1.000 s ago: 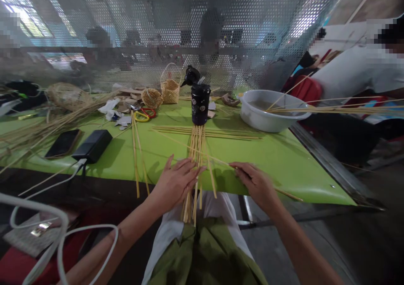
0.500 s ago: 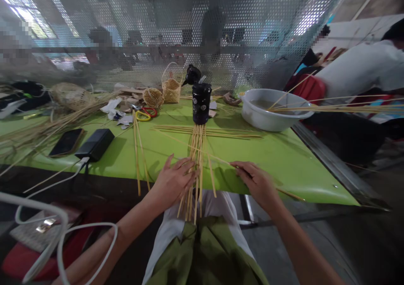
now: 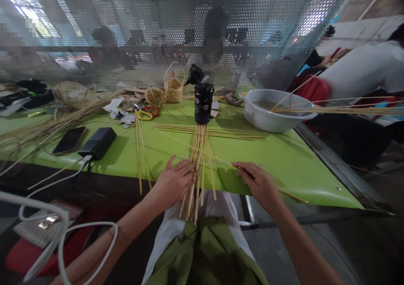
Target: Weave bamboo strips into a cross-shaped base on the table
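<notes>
A bundle of thin bamboo strips (image 3: 199,150) lies lengthwise on the green table (image 3: 284,158), its far end pinned under a black bottle (image 3: 202,102). My left hand (image 3: 173,182) rests flat on the strips' near end, fingers spread among them. A single long strip (image 3: 221,161) crosses the bundle diagonally; my right hand (image 3: 260,184) pinches it at the table's near edge. More strips (image 3: 214,131) lie crosswise behind the bundle.
A white basin (image 3: 271,114) with water and long strips stands at the right. Small woven baskets (image 3: 173,90), scissors (image 3: 147,113), a phone (image 3: 70,140) and a power bank (image 3: 98,142) lie left. A perforated screen closes the back. Another person sits at right.
My left hand's fingers have shifted slightly over the bundle, fanning the near ends of the strips. My right hand has stayed on the diagonal strip.
</notes>
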Demonstrator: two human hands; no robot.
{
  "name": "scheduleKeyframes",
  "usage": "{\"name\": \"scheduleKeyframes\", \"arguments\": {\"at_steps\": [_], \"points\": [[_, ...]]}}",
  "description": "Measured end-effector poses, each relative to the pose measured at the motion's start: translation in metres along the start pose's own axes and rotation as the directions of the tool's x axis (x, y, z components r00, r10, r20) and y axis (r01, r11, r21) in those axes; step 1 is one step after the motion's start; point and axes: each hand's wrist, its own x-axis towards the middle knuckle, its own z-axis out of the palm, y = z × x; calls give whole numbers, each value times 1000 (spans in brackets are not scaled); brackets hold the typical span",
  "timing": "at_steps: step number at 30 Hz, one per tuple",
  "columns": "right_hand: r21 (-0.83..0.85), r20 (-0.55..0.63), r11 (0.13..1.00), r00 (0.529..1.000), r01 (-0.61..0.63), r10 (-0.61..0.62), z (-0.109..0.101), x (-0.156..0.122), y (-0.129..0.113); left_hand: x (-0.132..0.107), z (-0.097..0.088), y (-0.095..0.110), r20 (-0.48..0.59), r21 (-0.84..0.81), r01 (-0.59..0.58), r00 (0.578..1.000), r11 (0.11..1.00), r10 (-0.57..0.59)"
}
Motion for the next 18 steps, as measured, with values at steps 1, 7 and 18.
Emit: {"name": "scheduleKeyframes", "arguments": {"at_steps": [1,7,18], "points": [[-4,1,1000,1000,1,-1,0,0,0,0,1,0,5,-4,-4,1000,1000,5],[1,6,1000,1000,4,-4,0,0,2,0,0,1,-6,-19,-27,1000,999,27],[17,-5,1000,1000,-4,4,0,0,1,0,0,2,10,-71,-38,999,997,39]]}}
